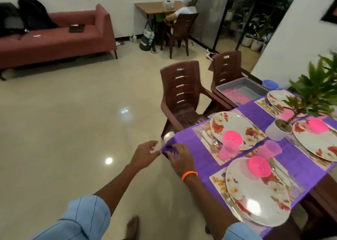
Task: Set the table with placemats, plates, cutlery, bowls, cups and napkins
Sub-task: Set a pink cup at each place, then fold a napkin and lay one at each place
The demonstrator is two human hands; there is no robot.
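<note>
Purple cloth [255, 110] across table. On cloth: white plates [255, 194] with red and orange flowers, pink bowls [259, 166], paler pink cups [228, 150], floral mats [217, 180]. Beside cloth: brown chairs [182, 95], grey tray [242, 88]. Beyond: maroon sofa [60, 37], cream floor [73, 121]. Orange wristband [189, 175], light blue striped sleeves [80, 219].

A potted plant [279, 128] stands on the counter [197, 148]. Left of the potted plant lies a plate [235, 125] carrying a bowl [233, 137], a cup [228, 150] before it. Behind the potted plant sits a tray [240, 90]; two chairs [182, 97] stand left of the counter.
</note>
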